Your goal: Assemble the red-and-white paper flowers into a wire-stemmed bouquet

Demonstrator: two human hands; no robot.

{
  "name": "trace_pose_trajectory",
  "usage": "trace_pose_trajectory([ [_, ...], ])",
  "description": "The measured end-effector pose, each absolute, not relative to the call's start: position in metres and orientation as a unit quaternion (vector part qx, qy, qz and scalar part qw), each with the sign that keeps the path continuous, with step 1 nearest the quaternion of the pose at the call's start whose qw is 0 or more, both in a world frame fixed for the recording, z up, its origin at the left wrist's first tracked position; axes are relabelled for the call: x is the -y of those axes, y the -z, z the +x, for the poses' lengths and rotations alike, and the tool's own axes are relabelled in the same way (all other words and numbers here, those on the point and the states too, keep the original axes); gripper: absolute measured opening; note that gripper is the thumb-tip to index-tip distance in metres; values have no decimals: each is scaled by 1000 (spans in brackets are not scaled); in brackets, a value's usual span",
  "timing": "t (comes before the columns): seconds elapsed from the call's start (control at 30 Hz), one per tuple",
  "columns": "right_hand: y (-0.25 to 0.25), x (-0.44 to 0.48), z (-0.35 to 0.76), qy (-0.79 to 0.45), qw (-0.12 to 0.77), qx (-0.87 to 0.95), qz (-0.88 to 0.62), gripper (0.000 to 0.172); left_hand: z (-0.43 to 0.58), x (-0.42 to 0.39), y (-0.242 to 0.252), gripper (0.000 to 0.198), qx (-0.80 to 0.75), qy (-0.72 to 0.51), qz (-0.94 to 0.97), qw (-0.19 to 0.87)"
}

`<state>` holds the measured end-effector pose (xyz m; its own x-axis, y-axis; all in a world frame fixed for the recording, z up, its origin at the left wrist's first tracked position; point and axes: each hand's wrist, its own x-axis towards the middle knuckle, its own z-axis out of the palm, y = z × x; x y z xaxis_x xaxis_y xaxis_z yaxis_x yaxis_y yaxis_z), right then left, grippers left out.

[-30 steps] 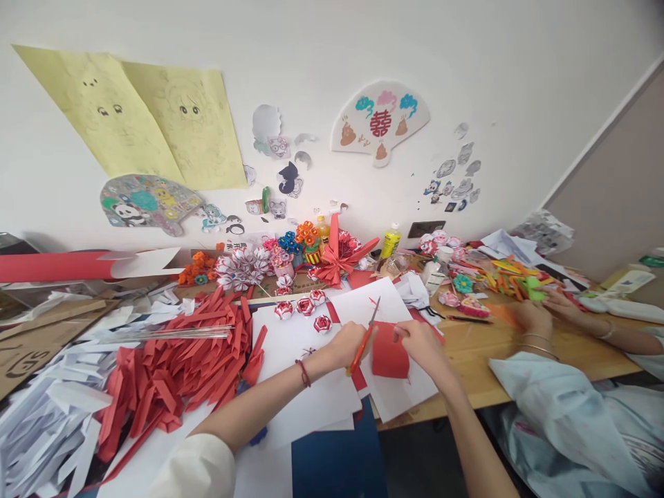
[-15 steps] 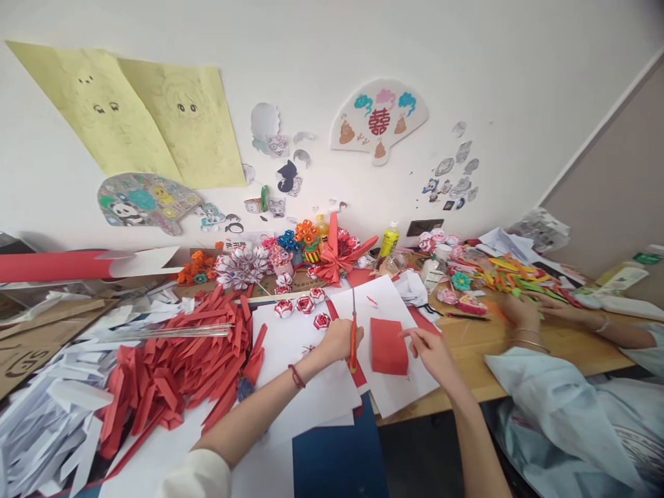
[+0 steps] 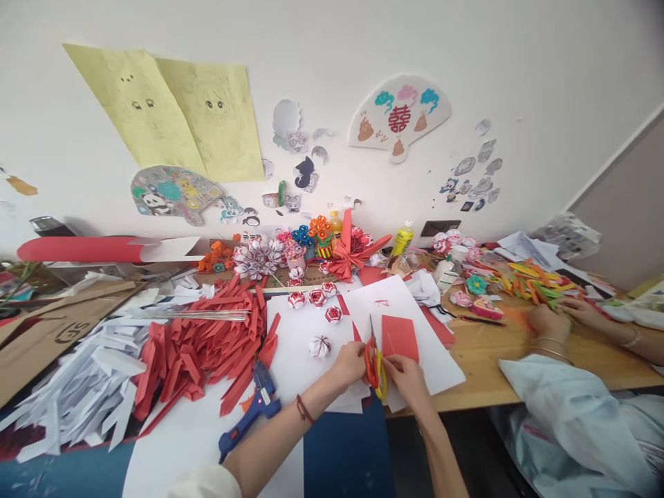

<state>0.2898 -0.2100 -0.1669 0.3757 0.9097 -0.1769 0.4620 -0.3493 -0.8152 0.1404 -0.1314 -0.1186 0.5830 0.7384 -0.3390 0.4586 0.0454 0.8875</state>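
Note:
A pair of scissors [image 3: 371,353] with red and yellow handles stands between my hands, its blades pointing away from me. My left hand [image 3: 348,365] is closed on the red handle. At the yellow handle, the fingers of my right hand [image 3: 407,377] are drawn together against it. Just beyond my right hand, a red paper rectangle [image 3: 400,337] lies on white sheets [image 3: 438,363]. Left of the scissors sits a white folded-paper flower [image 3: 320,346], with several red-and-white paper roses [image 3: 333,315] behind it.
A blue glue gun [image 3: 252,408] lies beside my left forearm. Piles of red strips [image 3: 207,346] and white strips [image 3: 98,380] cover the left side. Finished paper flowers [image 3: 259,256] line the wall. At right, a co-worker's hands [image 3: 550,325] handle coloured strips [image 3: 539,280].
My right hand has moved from the red paper's right edge to the scissors' yellow handle. The view has shifted left, and the glue gun and white flower now show plainly.

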Motion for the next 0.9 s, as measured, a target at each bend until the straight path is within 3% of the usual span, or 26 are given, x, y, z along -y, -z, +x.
trace_pose_trajectory([
  [0.13,170,207,288,-295,342,443,-775,55,119,147,123,31,-445,-139,657,592],
  [0.3,167,204,278,-251,340,437,-794,52,74,186,122,48,-476,-184,670,539],
  [0.4,160,207,278,-242,356,436,-790,51,48,215,120,40,-459,-237,699,495],
  [0.53,133,220,267,-235,399,432,-774,59,23,240,115,32,-438,-264,657,554],
  [0.6,114,227,250,-356,470,451,-670,62,11,244,111,30,-431,-274,666,543],
  [0.67,95,231,226,-473,530,462,-531,51,-4,242,105,29,-408,-306,717,475],
  [0.73,81,231,203,-516,549,461,-469,43,-24,236,100,32,-376,-337,786,356],
  [0.8,75,227,185,-520,557,465,-452,42,-50,228,99,38,-381,-347,834,199],
  [0.9,80,221,170,-503,558,475,-459,46,-90,220,105,29,-477,-308,823,-18],
])
